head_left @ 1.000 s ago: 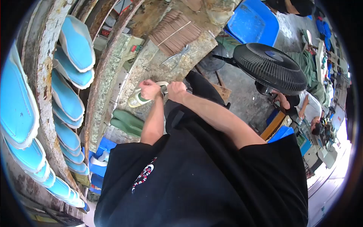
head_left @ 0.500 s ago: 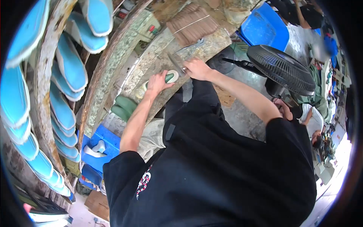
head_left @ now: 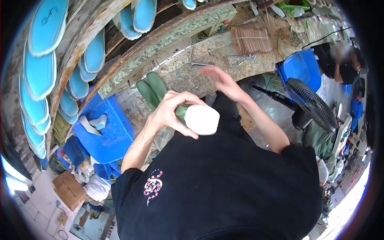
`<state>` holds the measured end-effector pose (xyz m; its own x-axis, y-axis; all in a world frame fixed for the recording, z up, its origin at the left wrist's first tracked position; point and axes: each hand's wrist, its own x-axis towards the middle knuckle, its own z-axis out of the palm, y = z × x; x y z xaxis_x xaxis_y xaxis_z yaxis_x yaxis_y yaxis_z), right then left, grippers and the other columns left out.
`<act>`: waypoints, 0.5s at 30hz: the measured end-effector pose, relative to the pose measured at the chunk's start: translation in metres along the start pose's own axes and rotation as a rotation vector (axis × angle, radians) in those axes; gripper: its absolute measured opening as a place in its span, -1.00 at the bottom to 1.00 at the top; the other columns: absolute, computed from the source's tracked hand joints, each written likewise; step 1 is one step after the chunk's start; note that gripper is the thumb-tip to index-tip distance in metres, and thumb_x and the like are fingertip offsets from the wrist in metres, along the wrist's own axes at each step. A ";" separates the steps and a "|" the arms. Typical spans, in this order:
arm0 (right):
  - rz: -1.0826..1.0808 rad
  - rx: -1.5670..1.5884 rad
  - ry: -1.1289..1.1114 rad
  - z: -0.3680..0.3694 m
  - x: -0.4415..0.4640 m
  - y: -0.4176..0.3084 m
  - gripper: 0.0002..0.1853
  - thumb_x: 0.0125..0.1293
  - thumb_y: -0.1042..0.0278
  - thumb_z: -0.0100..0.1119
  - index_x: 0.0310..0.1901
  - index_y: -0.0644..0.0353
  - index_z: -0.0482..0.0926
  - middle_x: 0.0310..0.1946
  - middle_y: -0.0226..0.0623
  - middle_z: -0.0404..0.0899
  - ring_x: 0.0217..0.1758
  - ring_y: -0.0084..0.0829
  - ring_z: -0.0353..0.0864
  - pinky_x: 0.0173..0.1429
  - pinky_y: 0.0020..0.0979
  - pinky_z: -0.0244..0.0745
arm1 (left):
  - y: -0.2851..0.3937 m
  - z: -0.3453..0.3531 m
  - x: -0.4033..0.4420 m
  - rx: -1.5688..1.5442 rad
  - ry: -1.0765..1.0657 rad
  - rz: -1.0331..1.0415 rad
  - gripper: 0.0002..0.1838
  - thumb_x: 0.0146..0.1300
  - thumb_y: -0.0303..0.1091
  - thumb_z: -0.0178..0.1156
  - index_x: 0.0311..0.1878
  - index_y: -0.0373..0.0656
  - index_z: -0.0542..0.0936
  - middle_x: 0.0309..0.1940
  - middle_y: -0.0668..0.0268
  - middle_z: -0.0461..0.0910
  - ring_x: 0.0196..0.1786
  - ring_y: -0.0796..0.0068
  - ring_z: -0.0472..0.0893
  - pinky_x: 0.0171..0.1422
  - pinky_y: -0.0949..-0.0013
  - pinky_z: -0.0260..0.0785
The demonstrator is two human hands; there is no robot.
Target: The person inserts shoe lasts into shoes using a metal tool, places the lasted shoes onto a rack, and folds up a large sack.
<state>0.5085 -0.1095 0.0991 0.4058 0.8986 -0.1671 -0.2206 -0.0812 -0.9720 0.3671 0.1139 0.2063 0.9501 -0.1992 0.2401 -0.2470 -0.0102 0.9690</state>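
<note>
My left hand (head_left: 172, 110) is closed around a green shoe last (head_left: 181, 113), lifted off the bench in front of my chest. A smooth white piece (head_left: 203, 120) covers the end facing me, and most of the green body is hidden by my fingers. My right hand (head_left: 222, 82) hangs over the bench edge, blurred by motion, with its fingers stretched out and nothing visible in them. Beyond its fingertips a slim metal tool (head_left: 203, 64) lies on the workbench (head_left: 182, 76). Two more green lasts (head_left: 152, 90) rest side by side on the bench, beyond my left hand.
Pliers (head_left: 242, 59) and a tied stack of brown pieces (head_left: 251, 39) lie farther along the bench. Blue insole-like pieces (head_left: 39, 76) fill the racks at left. A blue bin (head_left: 106, 136) holds white pieces. A black fan (head_left: 310, 104) stands at right, with another person (head_left: 342, 64) beyond.
My left hand has raised the last from the bench toward my chest and turned its white face up. My right hand has let go of the metal tool, which now lies on the bench.
</note>
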 end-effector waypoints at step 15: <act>-0.359 -0.782 0.365 0.088 -0.096 -0.162 -0.44 -0.07 0.47 0.57 0.05 0.29 0.61 -0.10 -0.18 0.69 -0.11 -0.17 0.77 -0.09 -0.28 0.70 | 0.040 0.094 0.016 -0.023 0.505 0.170 -0.22 0.49 0.38 -0.09 -0.01 -0.34 0.54 -0.14 0.03 0.59 -0.12 0.16 0.61 0.06 0.18 0.46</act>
<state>0.4271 -0.1450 0.2874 0.6172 0.7455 0.2517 0.5773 -0.2116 -0.7887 0.3543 0.0183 0.2435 0.8720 0.3005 0.3865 -0.4062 0.0034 0.9138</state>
